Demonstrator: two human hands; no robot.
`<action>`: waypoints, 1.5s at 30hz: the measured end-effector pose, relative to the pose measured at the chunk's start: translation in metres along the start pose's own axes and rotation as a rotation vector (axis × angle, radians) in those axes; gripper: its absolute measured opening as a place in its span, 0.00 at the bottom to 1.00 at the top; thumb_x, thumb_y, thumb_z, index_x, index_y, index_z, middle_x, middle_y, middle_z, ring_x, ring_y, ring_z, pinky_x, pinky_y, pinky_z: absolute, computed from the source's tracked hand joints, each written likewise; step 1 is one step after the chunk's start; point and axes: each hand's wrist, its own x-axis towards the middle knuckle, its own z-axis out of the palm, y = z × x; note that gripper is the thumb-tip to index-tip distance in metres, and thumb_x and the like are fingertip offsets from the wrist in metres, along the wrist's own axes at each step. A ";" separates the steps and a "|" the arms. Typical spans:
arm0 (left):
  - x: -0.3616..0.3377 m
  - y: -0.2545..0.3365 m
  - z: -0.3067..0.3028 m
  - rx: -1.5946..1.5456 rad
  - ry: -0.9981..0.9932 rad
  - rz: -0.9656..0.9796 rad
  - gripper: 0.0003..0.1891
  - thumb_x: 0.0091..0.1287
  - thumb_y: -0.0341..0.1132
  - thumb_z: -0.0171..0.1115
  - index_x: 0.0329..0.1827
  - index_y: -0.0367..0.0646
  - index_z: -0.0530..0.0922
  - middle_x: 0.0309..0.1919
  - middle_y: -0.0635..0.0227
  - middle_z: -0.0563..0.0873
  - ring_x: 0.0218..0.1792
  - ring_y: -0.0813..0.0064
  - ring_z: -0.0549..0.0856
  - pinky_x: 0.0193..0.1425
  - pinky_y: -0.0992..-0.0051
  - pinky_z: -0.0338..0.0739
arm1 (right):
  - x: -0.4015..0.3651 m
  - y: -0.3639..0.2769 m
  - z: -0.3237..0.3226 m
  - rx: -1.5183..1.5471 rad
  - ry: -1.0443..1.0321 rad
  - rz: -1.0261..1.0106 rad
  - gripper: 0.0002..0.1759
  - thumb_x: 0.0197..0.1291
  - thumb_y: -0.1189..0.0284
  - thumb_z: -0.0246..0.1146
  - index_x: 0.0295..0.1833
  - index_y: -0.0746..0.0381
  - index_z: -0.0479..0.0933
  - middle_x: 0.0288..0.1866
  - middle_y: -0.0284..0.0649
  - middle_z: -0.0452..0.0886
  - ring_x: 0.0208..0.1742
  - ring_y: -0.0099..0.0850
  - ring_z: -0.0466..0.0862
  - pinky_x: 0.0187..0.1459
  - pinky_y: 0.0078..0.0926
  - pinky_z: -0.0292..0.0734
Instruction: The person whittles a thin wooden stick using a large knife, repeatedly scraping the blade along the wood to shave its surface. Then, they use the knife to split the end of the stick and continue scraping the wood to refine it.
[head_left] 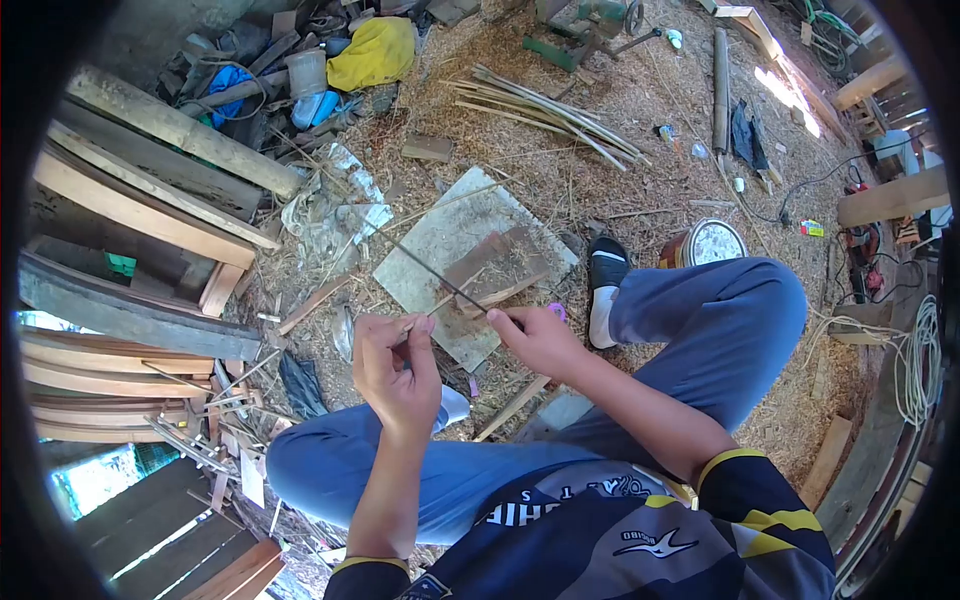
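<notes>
While left hand (397,368), right hand (537,338) pinch one thin strip (430,267), one board (452,213) below

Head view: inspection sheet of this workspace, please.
Surface: ground covered in pale shavings; grey flat board lying before the knees.
Job's things: long thin dark strip running up-left from the right hand; short pale sliver in the left hand.
Clutter: bundle of pale bamboo strips, round tin can, yellow bag, stacked wooden planks.
Hands: left hand shut on the sliver; right hand pinching the strip.
Cables: black cable, white rope coil, both at right.
Surroundings: timber boards around; no other person seen.
</notes>
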 end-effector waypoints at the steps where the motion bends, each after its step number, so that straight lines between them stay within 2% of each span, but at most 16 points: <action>1: 0.001 0.000 0.001 -0.006 0.003 -0.007 0.10 0.69 0.20 0.73 0.43 0.40 0.78 0.33 0.64 0.82 0.26 0.82 0.75 0.23 0.80 0.65 | -0.001 -0.001 -0.001 -0.016 -0.003 0.015 0.27 0.82 0.54 0.57 0.37 0.68 0.80 0.21 0.37 0.75 0.24 0.27 0.73 0.30 0.36 0.70; 4: 0.001 0.000 0.000 0.024 -0.007 -0.011 0.10 0.69 0.20 0.73 0.43 0.40 0.78 0.33 0.64 0.82 0.26 0.83 0.75 0.23 0.81 0.64 | -0.008 -0.001 0.004 0.001 0.007 -0.149 0.29 0.82 0.53 0.56 0.37 0.68 0.81 0.21 0.39 0.77 0.25 0.28 0.73 0.32 0.38 0.71; 8: 0.005 -0.004 -0.007 0.044 -0.014 -0.048 0.09 0.70 0.20 0.72 0.43 0.40 0.78 0.34 0.64 0.81 0.28 0.81 0.78 0.23 0.80 0.66 | 0.019 0.037 0.004 -0.112 0.108 0.139 0.31 0.81 0.49 0.55 0.37 0.68 0.82 0.21 0.39 0.76 0.23 0.31 0.78 0.31 0.37 0.72; 10: 0.007 -0.008 -0.009 0.022 -0.013 -0.098 0.09 0.71 0.20 0.72 0.43 0.38 0.78 0.35 0.64 0.81 0.30 0.80 0.81 0.24 0.81 0.72 | 0.026 0.057 0.005 0.020 0.107 0.211 0.35 0.80 0.44 0.54 0.38 0.67 0.82 0.19 0.36 0.74 0.17 0.28 0.76 0.23 0.33 0.68; 13: 0.011 -0.008 -0.013 -0.073 -0.041 -0.199 0.05 0.77 0.18 0.63 0.47 0.31 0.74 0.42 0.62 0.80 0.41 0.78 0.86 0.50 0.74 0.92 | 0.026 0.050 0.005 0.188 0.092 0.306 0.35 0.80 0.42 0.54 0.39 0.66 0.82 0.18 0.32 0.72 0.12 0.24 0.70 0.17 0.30 0.63; 15: 0.014 -0.009 -0.015 -0.090 -0.023 -0.208 0.05 0.77 0.18 0.63 0.47 0.31 0.74 0.42 0.62 0.81 0.42 0.78 0.86 0.51 0.73 0.93 | 0.025 0.043 0.006 0.261 0.080 0.323 0.34 0.80 0.41 0.56 0.40 0.65 0.82 0.17 0.30 0.71 0.10 0.20 0.66 0.14 0.28 0.60; 16: 0.015 -0.009 -0.017 -0.099 -0.020 -0.209 0.05 0.77 0.18 0.63 0.47 0.31 0.74 0.41 0.62 0.81 0.42 0.78 0.87 0.52 0.73 0.93 | 0.026 0.044 0.009 0.243 0.090 0.254 0.33 0.79 0.43 0.58 0.40 0.65 0.81 0.18 0.30 0.71 0.11 0.20 0.67 0.15 0.27 0.60; 18: 0.014 -0.011 -0.019 -0.093 -0.017 -0.247 0.05 0.77 0.18 0.63 0.47 0.31 0.74 0.42 0.62 0.82 0.42 0.77 0.87 0.52 0.73 0.93 | 0.028 0.049 0.014 0.204 0.118 0.116 0.29 0.77 0.45 0.63 0.41 0.64 0.81 0.18 0.30 0.72 0.12 0.19 0.67 0.16 0.27 0.60; 19: 0.012 -0.011 -0.019 -0.091 -0.013 -0.269 0.05 0.77 0.18 0.63 0.47 0.31 0.74 0.42 0.62 0.82 0.43 0.77 0.88 0.52 0.73 0.92 | 0.028 0.050 0.016 0.170 0.146 0.123 0.26 0.74 0.48 0.66 0.43 0.65 0.83 0.21 0.33 0.76 0.17 0.23 0.73 0.21 0.29 0.65; 21: 0.012 -0.012 -0.017 -0.108 0.023 -0.262 0.06 0.75 0.21 0.67 0.45 0.32 0.76 0.41 0.62 0.83 0.41 0.77 0.88 0.42 0.77 0.88 | 0.034 0.050 0.022 0.099 0.197 0.127 0.23 0.67 0.54 0.72 0.47 0.66 0.87 0.26 0.38 0.84 0.27 0.33 0.84 0.32 0.34 0.76; 22: 0.013 -0.013 -0.016 -0.116 0.038 -0.256 0.07 0.74 0.22 0.70 0.43 0.32 0.77 0.40 0.62 0.83 0.40 0.77 0.89 0.38 0.79 0.86 | 0.042 0.053 0.026 0.071 0.256 0.101 0.21 0.65 0.56 0.73 0.47 0.65 0.87 0.27 0.40 0.85 0.29 0.34 0.85 0.33 0.35 0.77; 24: 0.015 -0.015 -0.016 -0.091 0.031 -0.256 0.07 0.75 0.23 0.70 0.43 0.33 0.77 0.40 0.63 0.83 0.40 0.77 0.89 0.37 0.79 0.86 | 0.064 0.060 0.028 0.009 0.376 0.046 0.19 0.61 0.60 0.75 0.48 0.64 0.88 0.29 0.43 0.87 0.31 0.37 0.87 0.37 0.36 0.79; 27: 0.017 -0.014 -0.016 -0.078 0.030 -0.257 0.07 0.75 0.24 0.70 0.43 0.33 0.78 0.39 0.63 0.84 0.40 0.77 0.89 0.37 0.78 0.86 | 0.085 0.055 0.028 0.003 0.391 0.104 0.18 0.59 0.61 0.75 0.49 0.61 0.89 0.34 0.46 0.90 0.35 0.41 0.89 0.41 0.39 0.82; 33: 0.018 -0.016 -0.019 -0.049 0.030 -0.262 0.07 0.75 0.24 0.70 0.43 0.34 0.78 0.39 0.63 0.85 0.40 0.77 0.90 0.37 0.78 0.86 | 0.101 0.072 0.042 -0.104 0.374 0.027 0.18 0.58 0.59 0.76 0.49 0.59 0.90 0.39 0.48 0.91 0.42 0.47 0.91 0.44 0.42 0.84; 42: 0.015 -0.014 -0.016 -0.063 0.028 -0.230 0.06 0.74 0.23 0.70 0.43 0.34 0.78 0.39 0.62 0.85 0.39 0.76 0.90 0.36 0.78 0.85 | 0.118 0.084 0.057 0.012 0.441 -0.069 0.17 0.58 0.59 0.75 0.45 0.61 0.89 0.39 0.51 0.91 0.43 0.49 0.92 0.45 0.45 0.84; 45: 0.016 -0.016 -0.016 -0.032 0.030 -0.206 0.06 0.75 0.23 0.69 0.44 0.34 0.79 0.39 0.62 0.85 0.39 0.76 0.90 0.36 0.78 0.85 | 0.113 0.081 0.056 -0.068 0.495 -0.027 0.17 0.59 0.60 0.74 0.45 0.63 0.88 0.39 0.54 0.90 0.43 0.52 0.91 0.44 0.47 0.83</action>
